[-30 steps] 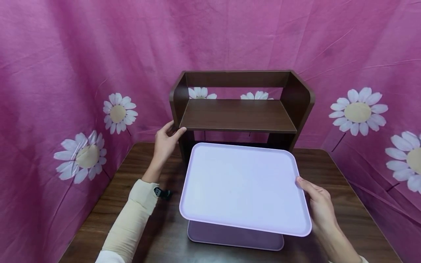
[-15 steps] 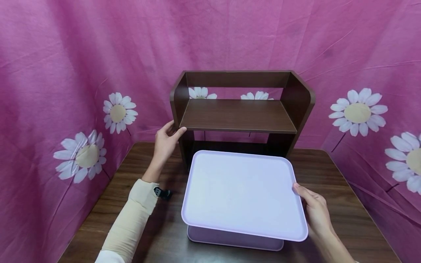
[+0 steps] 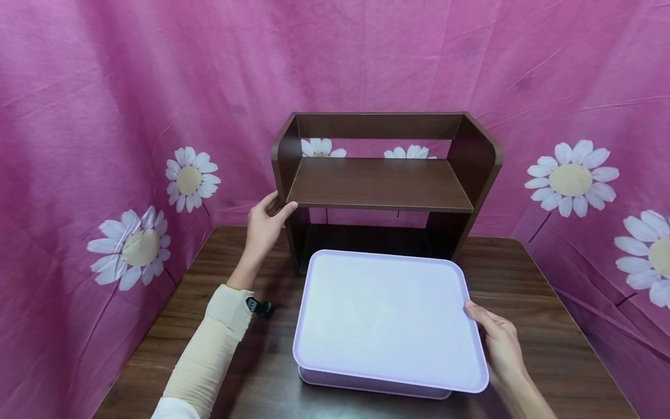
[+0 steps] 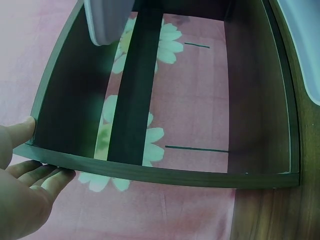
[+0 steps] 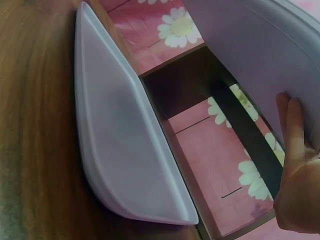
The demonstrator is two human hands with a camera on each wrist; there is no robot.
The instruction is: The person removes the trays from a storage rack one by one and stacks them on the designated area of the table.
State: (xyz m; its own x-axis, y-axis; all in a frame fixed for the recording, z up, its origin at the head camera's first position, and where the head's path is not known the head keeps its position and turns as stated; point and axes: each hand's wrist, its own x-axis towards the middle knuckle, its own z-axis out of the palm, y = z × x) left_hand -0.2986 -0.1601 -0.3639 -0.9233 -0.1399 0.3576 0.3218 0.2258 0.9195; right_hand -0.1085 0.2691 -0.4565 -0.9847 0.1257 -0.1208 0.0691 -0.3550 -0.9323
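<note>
My right hand holds a flat lavender tray by its right edge, thumb at the rim and fingers against the underside. A second lavender tray lies on the table beneath, mostly hidden in the head view. The right wrist view shows this lower tray apart from the raised one. My left hand grips the left side panel of a dark brown two-tier shelf. In the left wrist view its thumb and fingers lie on either side of the panel edge.
The shelf stands at the back of the wooden table, right behind the trays. A pink curtain with white daisies hangs close behind and on both sides. A dark wristband piece sticks out from my left wrist.
My right hand has lowered the held tray and drawn it toward me, over the lower tray. More of the shelf's bottom level shows now. The left hand stays on the shelf.
</note>
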